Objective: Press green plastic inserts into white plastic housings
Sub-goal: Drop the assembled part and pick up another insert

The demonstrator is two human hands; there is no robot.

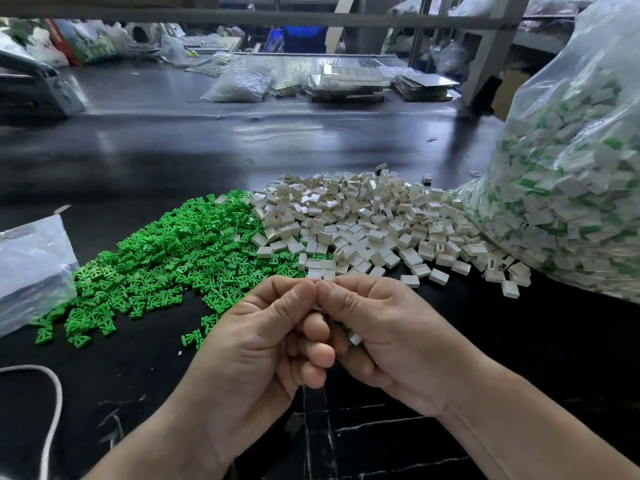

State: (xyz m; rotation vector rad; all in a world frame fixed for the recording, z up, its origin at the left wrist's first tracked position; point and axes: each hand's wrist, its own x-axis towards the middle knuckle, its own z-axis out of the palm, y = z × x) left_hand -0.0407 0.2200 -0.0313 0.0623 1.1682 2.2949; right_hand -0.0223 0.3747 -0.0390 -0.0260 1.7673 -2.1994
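Green inserts [166, 258], white housings [363, 220]: judged light, stiff, heaped mid-frame on surface [138, 362]; pinch by flat sides; lower centre, right hand [388, 341] curls round 1 housing [355, 338], left hand [263, 341] curled, contents hidden.

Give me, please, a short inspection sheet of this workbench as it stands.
Surface: dark glossy worktable, scuffed near the front.
Job's things: pile of green inserts on the left, touching a pile of white housings; clear bag of white-and-green pieces at the right.
Clutter: flat plastic bag at the left; trays and bags at the far side.
Hands: left hand and right hand together, fingers curled; held housing shows in the right; the rest is hidden.
Cables: white cord, front left.
Surroundings: metal frame, crowded benches behind.
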